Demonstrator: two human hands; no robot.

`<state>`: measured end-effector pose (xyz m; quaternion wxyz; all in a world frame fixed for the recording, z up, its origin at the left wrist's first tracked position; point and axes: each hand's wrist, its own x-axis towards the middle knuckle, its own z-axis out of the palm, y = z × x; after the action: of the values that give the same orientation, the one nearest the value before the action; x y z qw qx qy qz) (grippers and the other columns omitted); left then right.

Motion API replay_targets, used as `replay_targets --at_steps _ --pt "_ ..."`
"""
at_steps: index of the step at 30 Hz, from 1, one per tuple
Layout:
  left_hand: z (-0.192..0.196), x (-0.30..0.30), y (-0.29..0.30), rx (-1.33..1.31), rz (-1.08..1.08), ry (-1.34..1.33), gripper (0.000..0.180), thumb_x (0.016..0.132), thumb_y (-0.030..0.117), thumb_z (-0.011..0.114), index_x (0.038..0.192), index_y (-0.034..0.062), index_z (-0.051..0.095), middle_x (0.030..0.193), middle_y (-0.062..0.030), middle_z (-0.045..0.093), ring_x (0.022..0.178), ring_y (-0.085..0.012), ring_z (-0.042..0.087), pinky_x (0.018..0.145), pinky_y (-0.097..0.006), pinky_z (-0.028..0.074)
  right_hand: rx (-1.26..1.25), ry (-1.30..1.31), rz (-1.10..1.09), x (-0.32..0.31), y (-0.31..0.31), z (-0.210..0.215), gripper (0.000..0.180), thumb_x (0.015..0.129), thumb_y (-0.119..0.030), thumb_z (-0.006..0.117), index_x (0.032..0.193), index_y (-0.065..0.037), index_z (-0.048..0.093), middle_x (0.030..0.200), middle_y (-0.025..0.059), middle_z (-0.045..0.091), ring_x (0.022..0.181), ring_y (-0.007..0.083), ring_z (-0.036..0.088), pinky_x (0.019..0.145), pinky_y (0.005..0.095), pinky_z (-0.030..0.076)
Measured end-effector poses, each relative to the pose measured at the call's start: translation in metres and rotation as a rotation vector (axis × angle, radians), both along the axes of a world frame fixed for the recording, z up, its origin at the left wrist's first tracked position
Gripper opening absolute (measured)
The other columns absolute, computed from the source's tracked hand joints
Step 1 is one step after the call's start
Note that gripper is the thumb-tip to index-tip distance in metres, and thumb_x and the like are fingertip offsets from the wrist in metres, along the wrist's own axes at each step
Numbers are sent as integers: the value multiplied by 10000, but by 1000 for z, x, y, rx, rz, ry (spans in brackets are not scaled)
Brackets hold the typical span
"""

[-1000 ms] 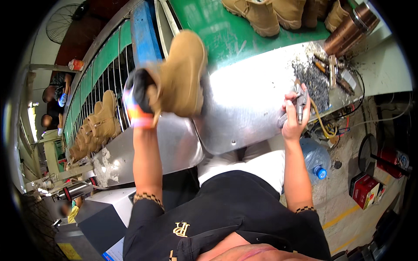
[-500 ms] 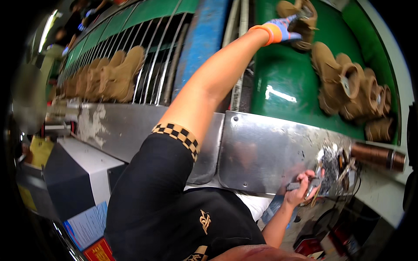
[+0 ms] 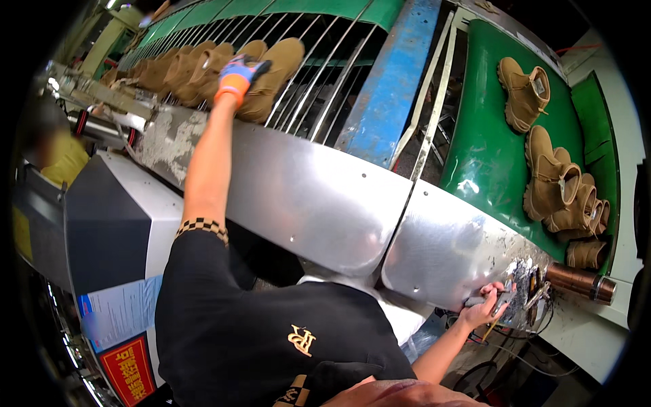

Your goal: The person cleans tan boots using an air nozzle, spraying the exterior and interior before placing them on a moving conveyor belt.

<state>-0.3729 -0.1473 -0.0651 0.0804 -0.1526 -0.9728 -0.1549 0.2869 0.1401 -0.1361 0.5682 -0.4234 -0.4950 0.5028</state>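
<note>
My left hand [image 3: 239, 76], in a blue and orange glove, reaches up to the rack at the left. Its fingers grip a tan boot [image 3: 281, 68], the nearest in a row of tan boots [image 3: 178, 71] on metal bars. Low on the right, my bare right hand [image 3: 483, 308] is closed around grey metal pliers [image 3: 503, 298] beside the steel ledge's edge; part of them is hidden by the fingers. On the green belt [image 3: 485, 115] lies another tan boot [image 3: 523, 95], apart from both hands.
Several more tan boots [image 3: 553, 180] lie along the belt's right side. A steel ledge [image 3: 319, 197] runs between me and the rack. A copper-coloured flask [image 3: 580, 281] lies at the ledge's right end. A blue beam [image 3: 393, 74] divides rack from belt. A grey machine housing [image 3: 108, 217] stands left.
My left hand has left the boot on the green belt and swung left to a boot on the rack. My right hand still holds the pliers. The view has shifted.
</note>
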Motion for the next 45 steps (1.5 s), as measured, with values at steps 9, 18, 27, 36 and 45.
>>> replay_targets --at_steps 9,18,27,36,45 --pt "29 285 -18 208 -1110 -99 159 733 202 777 816 121 668 746 -73 578 727 -270 594 641 -375 498 -7 100 82 7 -6 -3 555 850 -19 497 1392 31 389 958 89 561 710 120 477 645 237 408" --pt "67 395 66 24 -1381 232 775 685 469 807 1318 106 546 1276 -166 555 1173 -352 523 1039 -502 383 51 130 124 19 -2 -10 552 873 -4 518 1411 4 396 959 61 613 725 114 565 635 243 456" --pt "49 385 91 -198 -1387 199 817 688 456 803 1340 56 516 1066 -151 627 978 -316 598 894 -409 453 -7 221 137 45 -22 -10 545 881 20 477 1417 22 378 968 81 606 773 142 568 732 285 498" --pt "83 349 24 1197 -1069 -339 866 689 209 878 1388 -30 426 1276 -139 584 1157 -213 576 1002 -349 466 -4 -24 -18 85 -27 -3 463 945 -43 486 1387 48 385 794 49 568 708 126 526 719 269 461" --pt "99 340 77 1001 -1231 -381 602 735 119 850 1251 -28 576 1133 -97 662 1042 -152 620 942 -307 496 -39 133 740 -10 -132 69 539 919 -145 549 1358 117 380 781 91 532 717 210 577 731 342 487"
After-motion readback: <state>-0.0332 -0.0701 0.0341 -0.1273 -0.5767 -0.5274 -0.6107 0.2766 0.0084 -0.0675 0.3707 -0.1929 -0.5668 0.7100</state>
